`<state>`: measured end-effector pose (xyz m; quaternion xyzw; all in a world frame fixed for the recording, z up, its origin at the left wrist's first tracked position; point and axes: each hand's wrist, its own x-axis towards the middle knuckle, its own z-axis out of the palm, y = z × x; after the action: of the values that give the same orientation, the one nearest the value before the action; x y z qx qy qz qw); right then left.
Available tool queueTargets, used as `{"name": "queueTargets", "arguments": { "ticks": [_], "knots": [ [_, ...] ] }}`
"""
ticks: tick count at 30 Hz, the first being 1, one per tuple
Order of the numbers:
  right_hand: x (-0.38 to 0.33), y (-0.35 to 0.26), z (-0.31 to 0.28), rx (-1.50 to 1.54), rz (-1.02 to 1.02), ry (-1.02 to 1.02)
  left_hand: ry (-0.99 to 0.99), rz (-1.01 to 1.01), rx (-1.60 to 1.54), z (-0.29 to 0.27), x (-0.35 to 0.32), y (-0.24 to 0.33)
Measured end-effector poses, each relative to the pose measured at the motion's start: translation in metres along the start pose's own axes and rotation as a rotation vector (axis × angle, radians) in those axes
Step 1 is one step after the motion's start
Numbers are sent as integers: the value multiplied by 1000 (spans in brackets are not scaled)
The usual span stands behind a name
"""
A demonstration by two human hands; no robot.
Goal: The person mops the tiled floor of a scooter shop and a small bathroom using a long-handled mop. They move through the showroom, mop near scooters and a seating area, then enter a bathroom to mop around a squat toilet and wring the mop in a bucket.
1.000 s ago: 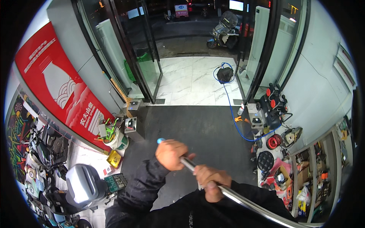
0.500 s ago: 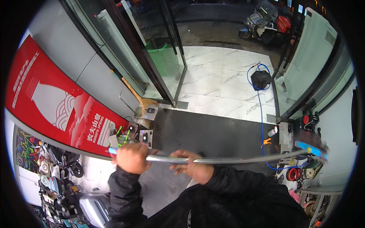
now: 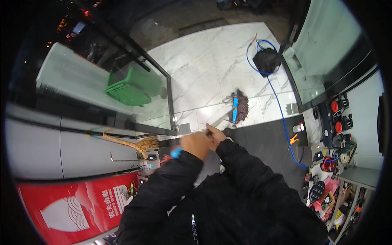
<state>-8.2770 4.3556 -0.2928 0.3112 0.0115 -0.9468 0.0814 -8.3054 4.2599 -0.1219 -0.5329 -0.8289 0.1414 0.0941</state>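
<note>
1. Fingers (image 3: 204, 146) of the left hand (image 3: 195, 145) curl closed around the mop pole (image 3: 223, 120); the right hand (image 3: 217, 136) closes on it too, partly hidden.
2. The mop head (image 3: 242, 109), stringy and greyish-purple beside a blue bar (image 3: 235, 107), is on pale marble tile (image 3: 200, 83).
3. Half a second ago it was blurred at far right, the pole running crosswise.

On the red banner (image 3: 96, 204) we see pale Chinese characters (image 3: 108, 203) beside smaller Latin letters (image 3: 116, 205). We also find small light lettering (image 3: 194, 228) on the black jacket (image 3: 249, 196).
</note>
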Motion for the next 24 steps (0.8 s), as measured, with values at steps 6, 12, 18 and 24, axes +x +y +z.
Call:
{"name": "queueTargets", "arguments": {
  "ticks": [6,12,18,24],
  "knots": [
    [100,-94,104,-45,-102,144,-285,190,20,2,172,-147],
    [176,-191,139,-138,-154,406,-672,173,-161,49,326,-209],
    [272,-302,88,-241,-228,710,-827,262,-341,148,460,-219],
    [267,-387,11,-145,-381,1186,-791,757,-537,189,531,-183]
  ]
}}
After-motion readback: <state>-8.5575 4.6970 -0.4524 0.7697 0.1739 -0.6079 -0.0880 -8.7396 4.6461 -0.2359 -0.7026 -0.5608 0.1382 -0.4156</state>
